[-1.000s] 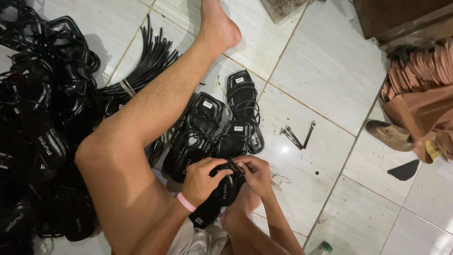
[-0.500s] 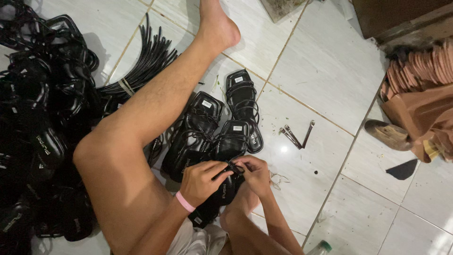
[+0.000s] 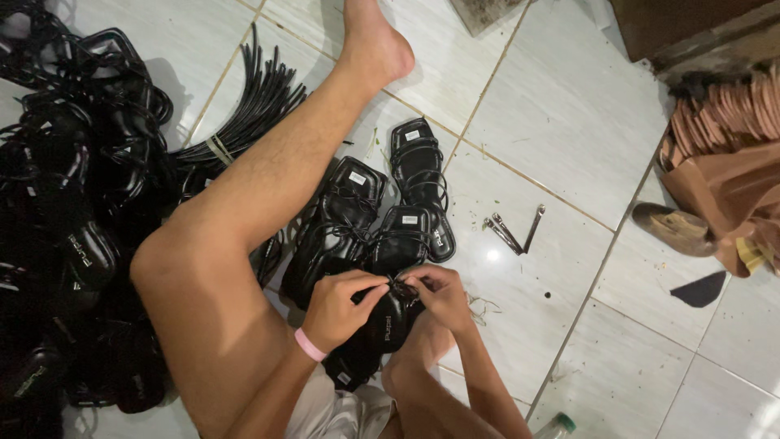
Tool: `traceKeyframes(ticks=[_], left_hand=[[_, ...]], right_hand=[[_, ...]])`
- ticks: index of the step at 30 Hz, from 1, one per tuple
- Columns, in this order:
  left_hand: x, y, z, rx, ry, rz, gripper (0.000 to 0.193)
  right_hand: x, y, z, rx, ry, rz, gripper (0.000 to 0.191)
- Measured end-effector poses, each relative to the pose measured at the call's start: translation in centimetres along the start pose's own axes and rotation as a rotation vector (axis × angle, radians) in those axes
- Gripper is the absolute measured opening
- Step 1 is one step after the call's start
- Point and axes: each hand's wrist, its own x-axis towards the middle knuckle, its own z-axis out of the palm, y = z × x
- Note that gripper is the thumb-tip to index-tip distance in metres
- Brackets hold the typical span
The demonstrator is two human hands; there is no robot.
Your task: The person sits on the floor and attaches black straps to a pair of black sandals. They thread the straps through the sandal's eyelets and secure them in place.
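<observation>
Head view: black sandal (image 3: 382,329) lies in the lap, just below three finished sandals (image 3: 382,219). Left hand (image 3: 341,307) and right hand (image 3: 439,294) both pinch its thin strap (image 3: 398,286). Risk: strap slips free, since the fingertip grip is small.

This looks like a small home workshop where sandals are made, with the work done on a white tiled floor (image 3: 569,106). To the left of the person's bent leg (image 3: 244,211) lies a big heap of black sandals (image 3: 73,228) and a bundle of black straps (image 3: 252,106). To the right of the leg, small metal tools (image 3: 513,230) lie, and further right a stack of tan soles (image 3: 731,106).
</observation>
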Motion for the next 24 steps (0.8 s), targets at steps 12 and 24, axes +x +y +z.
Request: traceKeyframes(ticks=[12,24], left_hand=[[-0.6,0.3,2.1,0.091,0.084,0.017,0.012],[-1.0,-0.5,2.3,0.046,0.056,0.087,0.023]], right_hand=[[-1.8,-7.3,1.6,-0.305,0.167,-0.302,0.023],[-2.8,-6.5,3.1,-0.554,0.297,-0.472,0.012]])
